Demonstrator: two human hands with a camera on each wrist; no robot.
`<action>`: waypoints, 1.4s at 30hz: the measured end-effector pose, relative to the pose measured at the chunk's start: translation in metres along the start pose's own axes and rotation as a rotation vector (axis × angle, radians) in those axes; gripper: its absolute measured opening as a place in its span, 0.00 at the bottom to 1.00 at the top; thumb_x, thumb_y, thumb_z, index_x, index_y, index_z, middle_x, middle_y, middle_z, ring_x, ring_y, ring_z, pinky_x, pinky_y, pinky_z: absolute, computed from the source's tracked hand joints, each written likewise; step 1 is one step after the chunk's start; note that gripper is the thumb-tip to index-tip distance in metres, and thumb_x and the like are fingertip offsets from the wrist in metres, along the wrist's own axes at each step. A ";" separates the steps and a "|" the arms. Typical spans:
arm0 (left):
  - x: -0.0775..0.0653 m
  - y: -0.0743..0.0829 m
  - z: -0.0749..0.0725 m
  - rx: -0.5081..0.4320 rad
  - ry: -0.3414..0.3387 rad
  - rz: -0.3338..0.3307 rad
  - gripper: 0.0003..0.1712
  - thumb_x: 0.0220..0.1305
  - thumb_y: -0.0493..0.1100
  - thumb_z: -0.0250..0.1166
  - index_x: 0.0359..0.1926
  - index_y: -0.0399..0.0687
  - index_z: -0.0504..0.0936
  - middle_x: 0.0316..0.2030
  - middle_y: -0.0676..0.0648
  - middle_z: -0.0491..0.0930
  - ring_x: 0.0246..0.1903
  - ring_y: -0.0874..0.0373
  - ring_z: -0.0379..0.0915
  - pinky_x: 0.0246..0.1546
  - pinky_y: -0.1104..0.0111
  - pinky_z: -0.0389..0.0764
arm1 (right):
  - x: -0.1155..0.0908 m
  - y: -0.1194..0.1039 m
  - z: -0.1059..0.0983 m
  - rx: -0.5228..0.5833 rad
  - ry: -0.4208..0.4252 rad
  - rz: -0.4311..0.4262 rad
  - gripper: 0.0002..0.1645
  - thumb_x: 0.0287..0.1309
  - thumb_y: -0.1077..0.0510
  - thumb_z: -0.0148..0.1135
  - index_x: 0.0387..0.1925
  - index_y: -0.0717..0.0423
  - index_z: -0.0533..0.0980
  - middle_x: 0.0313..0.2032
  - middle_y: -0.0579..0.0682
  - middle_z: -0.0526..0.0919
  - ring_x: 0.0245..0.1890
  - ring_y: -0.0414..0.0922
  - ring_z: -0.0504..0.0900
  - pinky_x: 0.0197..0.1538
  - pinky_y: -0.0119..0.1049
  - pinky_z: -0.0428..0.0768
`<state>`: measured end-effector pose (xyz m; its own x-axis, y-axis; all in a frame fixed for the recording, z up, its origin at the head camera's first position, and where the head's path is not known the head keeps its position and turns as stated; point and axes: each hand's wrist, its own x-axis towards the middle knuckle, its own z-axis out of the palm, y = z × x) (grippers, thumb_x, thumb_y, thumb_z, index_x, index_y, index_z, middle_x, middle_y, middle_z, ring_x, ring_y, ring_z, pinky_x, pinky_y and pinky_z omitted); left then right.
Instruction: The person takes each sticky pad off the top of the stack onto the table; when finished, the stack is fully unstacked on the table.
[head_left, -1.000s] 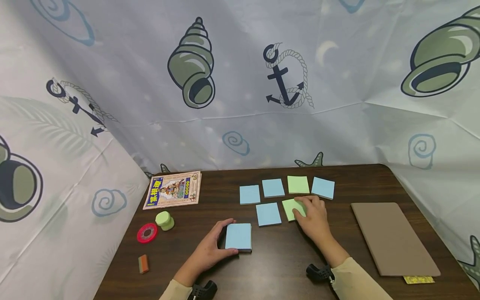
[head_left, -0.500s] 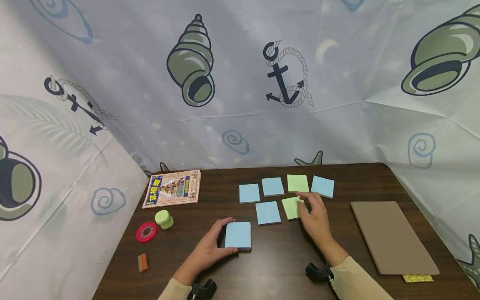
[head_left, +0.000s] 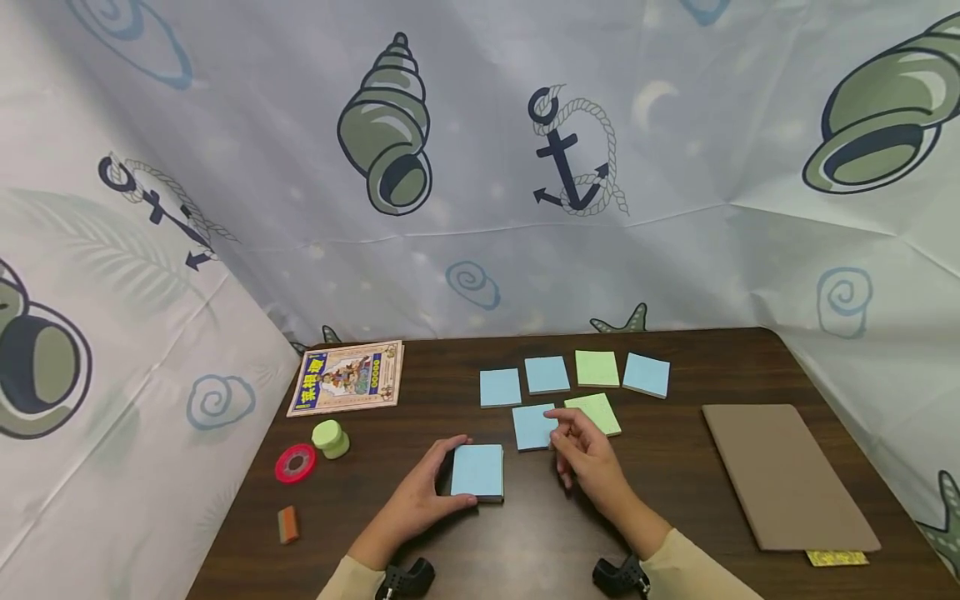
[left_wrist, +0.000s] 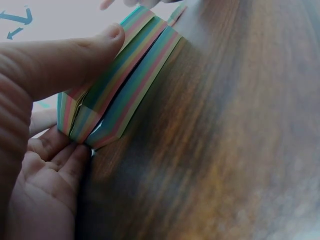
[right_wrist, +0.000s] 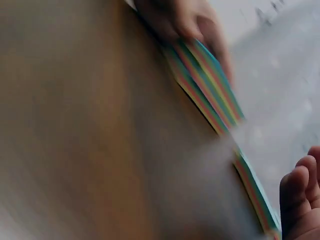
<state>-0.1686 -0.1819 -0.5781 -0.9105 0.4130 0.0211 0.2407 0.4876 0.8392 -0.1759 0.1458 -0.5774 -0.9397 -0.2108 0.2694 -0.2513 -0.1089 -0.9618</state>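
Observation:
My left hand holds a stack of sticky note pads, blue on top, between thumb and fingers on the table. In the left wrist view the stack shows colour-striped edges and gaps between its layers, with the thumb against one side. My right hand, fingers loosely bent and nothing visible in them, hovers beside a blue sticky note pad. It partly covers that pad's right edge. Right of it lies a green pad. Behind are blue pads and another green one.
A brown board lies on the right, with a yellow piece sticking out from under it. On the left are a booklet, a green round container, a red ring and an orange-grey eraser-like block. A printed curtain stands behind.
My right hand has left the front green pad and moved left and toward me, beside the front blue pad. My left hand stays on the stack.

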 end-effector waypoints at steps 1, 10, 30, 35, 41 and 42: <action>0.000 0.000 0.000 -0.002 0.000 -0.002 0.56 0.58 0.55 0.85 0.81 0.55 0.66 0.75 0.53 0.73 0.71 0.55 0.70 0.74 0.57 0.69 | -0.001 0.000 0.006 0.030 -0.034 0.023 0.24 0.82 0.62 0.57 0.70 0.72 0.68 0.38 0.73 0.73 0.20 0.48 0.74 0.18 0.42 0.79; 0.000 -0.001 0.000 0.006 0.004 -0.016 0.55 0.58 0.57 0.85 0.81 0.57 0.66 0.76 0.55 0.73 0.72 0.56 0.69 0.75 0.62 0.68 | -0.006 -0.001 0.046 -0.035 -0.160 0.194 0.35 0.77 0.59 0.66 0.78 0.61 0.65 0.40 0.64 0.78 0.21 0.43 0.79 0.20 0.50 0.84; -0.002 0.003 -0.004 0.028 -0.010 -0.016 0.55 0.59 0.55 0.84 0.82 0.57 0.65 0.77 0.53 0.72 0.73 0.55 0.69 0.75 0.57 0.68 | 0.000 0.001 0.058 -0.434 -0.293 0.213 0.50 0.63 0.43 0.80 0.80 0.51 0.68 0.37 0.45 0.86 0.16 0.39 0.78 0.22 0.37 0.80; -0.001 0.004 -0.004 0.041 -0.015 -0.033 0.55 0.58 0.55 0.85 0.82 0.59 0.65 0.76 0.54 0.72 0.71 0.54 0.69 0.74 0.52 0.69 | -0.001 0.001 0.057 -0.407 -0.288 0.189 0.48 0.63 0.46 0.81 0.78 0.49 0.68 0.38 0.48 0.86 0.18 0.37 0.78 0.22 0.37 0.81; 0.000 0.004 -0.002 0.043 -0.006 -0.031 0.56 0.58 0.54 0.85 0.83 0.60 0.65 0.76 0.52 0.71 0.74 0.51 0.68 0.76 0.45 0.68 | -0.002 0.000 0.053 -0.363 -0.277 0.171 0.48 0.63 0.50 0.81 0.78 0.51 0.66 0.42 0.56 0.84 0.19 0.37 0.79 0.22 0.37 0.82; -0.001 0.003 -0.001 0.040 -0.006 -0.032 0.57 0.58 0.54 0.85 0.83 0.60 0.65 0.76 0.51 0.71 0.75 0.50 0.68 0.77 0.44 0.67 | -0.003 0.001 0.053 -0.343 -0.281 0.173 0.48 0.64 0.52 0.81 0.78 0.51 0.65 0.43 0.57 0.84 0.20 0.37 0.79 0.22 0.38 0.82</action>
<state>-0.1675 -0.1816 -0.5749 -0.9157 0.4017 -0.0086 0.2252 0.5310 0.8169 -0.1611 0.0952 -0.5762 -0.8872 -0.4575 0.0608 -0.2030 0.2686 -0.9416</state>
